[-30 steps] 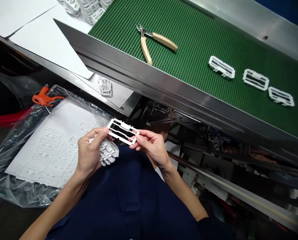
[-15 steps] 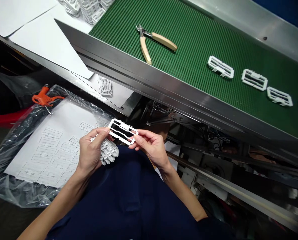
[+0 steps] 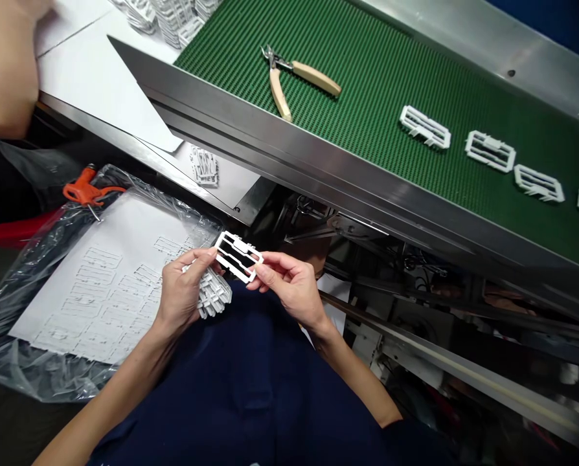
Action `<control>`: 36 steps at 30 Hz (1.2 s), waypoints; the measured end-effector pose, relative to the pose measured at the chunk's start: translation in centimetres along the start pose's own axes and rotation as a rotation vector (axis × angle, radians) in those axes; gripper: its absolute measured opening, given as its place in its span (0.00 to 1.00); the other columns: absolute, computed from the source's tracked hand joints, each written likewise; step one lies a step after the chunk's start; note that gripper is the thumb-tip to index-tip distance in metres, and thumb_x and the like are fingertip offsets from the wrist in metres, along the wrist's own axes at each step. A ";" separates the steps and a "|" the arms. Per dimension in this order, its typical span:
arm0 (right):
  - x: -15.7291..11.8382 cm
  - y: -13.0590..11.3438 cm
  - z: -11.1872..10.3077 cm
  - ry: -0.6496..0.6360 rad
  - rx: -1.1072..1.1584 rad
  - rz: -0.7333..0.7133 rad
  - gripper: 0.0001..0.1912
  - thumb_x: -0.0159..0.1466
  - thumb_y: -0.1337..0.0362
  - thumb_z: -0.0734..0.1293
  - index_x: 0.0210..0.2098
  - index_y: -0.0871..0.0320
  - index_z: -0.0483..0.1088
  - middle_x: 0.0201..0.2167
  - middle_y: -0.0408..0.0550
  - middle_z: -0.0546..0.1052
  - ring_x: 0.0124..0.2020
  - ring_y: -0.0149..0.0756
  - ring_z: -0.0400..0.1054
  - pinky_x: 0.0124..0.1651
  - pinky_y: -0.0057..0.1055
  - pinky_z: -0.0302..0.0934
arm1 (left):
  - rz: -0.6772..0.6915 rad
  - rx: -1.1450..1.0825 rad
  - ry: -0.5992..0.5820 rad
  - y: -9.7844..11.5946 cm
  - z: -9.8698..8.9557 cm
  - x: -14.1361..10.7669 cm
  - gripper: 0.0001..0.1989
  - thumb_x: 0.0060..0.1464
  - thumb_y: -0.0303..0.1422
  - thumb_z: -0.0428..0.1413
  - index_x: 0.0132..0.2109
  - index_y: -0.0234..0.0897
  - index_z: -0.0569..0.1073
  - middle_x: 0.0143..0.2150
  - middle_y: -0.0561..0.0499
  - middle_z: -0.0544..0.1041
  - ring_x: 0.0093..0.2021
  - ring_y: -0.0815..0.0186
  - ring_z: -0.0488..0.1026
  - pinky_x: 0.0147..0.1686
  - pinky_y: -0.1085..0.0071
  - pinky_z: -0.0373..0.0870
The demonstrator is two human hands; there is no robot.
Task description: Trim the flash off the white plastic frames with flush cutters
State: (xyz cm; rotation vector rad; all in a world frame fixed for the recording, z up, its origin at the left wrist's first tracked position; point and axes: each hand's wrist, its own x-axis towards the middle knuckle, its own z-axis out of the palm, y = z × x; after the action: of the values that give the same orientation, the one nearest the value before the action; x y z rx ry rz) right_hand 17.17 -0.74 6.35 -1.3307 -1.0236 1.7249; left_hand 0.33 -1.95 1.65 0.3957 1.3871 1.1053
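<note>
My left hand is closed round a stack of white plastic frames, several pieces deep. Its thumb and fingertips also pinch the left end of a single white plastic frame, which has long slots and small tabs along its upper edge. At the right end of that same frame, my right hand grips between thumb and fingers. The frame is held tilted, in front of my dark blue shirt, just beyond the stack.
On the green conveyor belt lie wooden-handled nippers and several white frames. A metal rail edges it. At left, a paper sheet bearing frames rests on plastic, near an orange air gun. Another person's arm reaches in.
Another person's arm has come in at the upper left. The frame between my hands has turned slightly. The frames and nippers on the belt have shifted a little left in view.
</note>
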 end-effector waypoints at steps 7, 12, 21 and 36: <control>-0.4 0.4 0.6 0.011 -0.030 -0.030 0.13 0.58 0.61 0.68 0.41 0.61 0.73 0.30 0.46 0.77 0.28 0.31 0.73 0.30 0.25 0.66 | -0.038 -0.040 -0.029 -0.5 0.0 0.2 0.09 0.49 0.37 0.62 0.31 0.35 0.75 0.24 0.51 0.72 0.23 0.67 0.69 0.21 0.74 0.68; -0.1 1.0 0.4 0.058 0.015 -0.046 0.13 0.58 0.61 0.69 0.41 0.62 0.72 0.28 0.46 0.77 0.28 0.32 0.74 0.28 0.24 0.65 | 0.014 -0.063 0.003 0.6 0.2 0.1 0.09 0.47 0.36 0.63 0.29 0.33 0.74 0.22 0.52 0.71 0.20 0.68 0.67 0.19 0.75 0.66; 0.2 1.0 0.0 0.041 0.293 0.086 0.16 0.56 0.61 0.70 0.41 0.63 0.72 0.25 0.46 0.77 0.24 0.28 0.72 0.27 0.21 0.63 | 0.158 -0.040 0.006 3.9 0.9 -1.2 0.09 0.47 0.33 0.63 0.31 0.31 0.75 0.24 0.49 0.74 0.21 0.67 0.70 0.20 0.75 0.67; 0.3 0.9 -0.2 0.051 0.315 0.101 0.15 0.55 0.62 0.71 0.41 0.62 0.73 0.25 0.46 0.77 0.25 0.27 0.71 0.28 0.21 0.62 | 0.149 -0.032 0.002 3.7 1.1 -0.8 0.09 0.46 0.33 0.63 0.31 0.31 0.75 0.24 0.49 0.73 0.22 0.67 0.68 0.20 0.75 0.66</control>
State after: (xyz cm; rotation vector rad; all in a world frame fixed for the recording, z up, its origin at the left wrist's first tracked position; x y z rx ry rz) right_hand 17.22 -0.80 5.42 -1.2317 -0.6331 1.8292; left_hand 0.02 -0.41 5.30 0.4817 1.3570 1.2480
